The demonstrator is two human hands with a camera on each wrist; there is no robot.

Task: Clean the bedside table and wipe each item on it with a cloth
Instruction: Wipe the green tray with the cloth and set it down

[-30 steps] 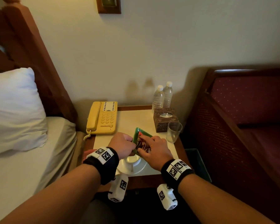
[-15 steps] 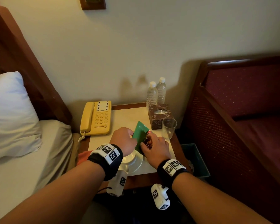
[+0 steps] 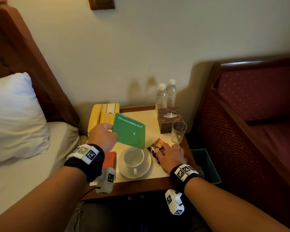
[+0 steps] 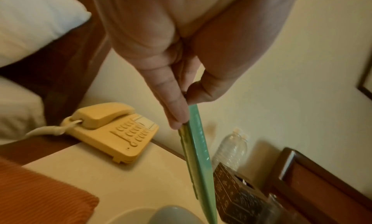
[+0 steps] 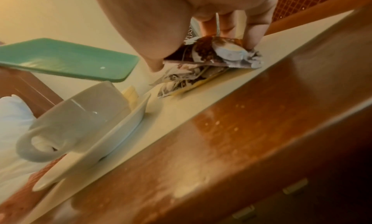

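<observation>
My left hand (image 3: 107,133) pinches one edge of a flat green tray (image 3: 129,131) and holds it tilted in the air above the bedside table (image 3: 149,116). The left wrist view shows the tray (image 4: 198,148) edge-on between thumb and fingers. My right hand (image 3: 167,153) grips several brown sachets (image 3: 156,145) lying on the table right of the cup; thumb and fingers close round the sachets (image 5: 211,52). An orange cloth (image 3: 110,159) lies at the table's front left, partly hidden by my left wrist.
A white cup (image 3: 133,157) sits on a saucer (image 3: 146,167) at the front. Further back are a yellow phone (image 3: 104,118), two water bottles (image 3: 166,96), a tissue box (image 3: 170,119) and a glass (image 3: 178,132). A bin (image 3: 206,164) stands beside the table.
My left hand has lifted the green tray up and leftward, tilting it. My right hand has come off the tray with the sachets, down onto the table beside the cup.
</observation>
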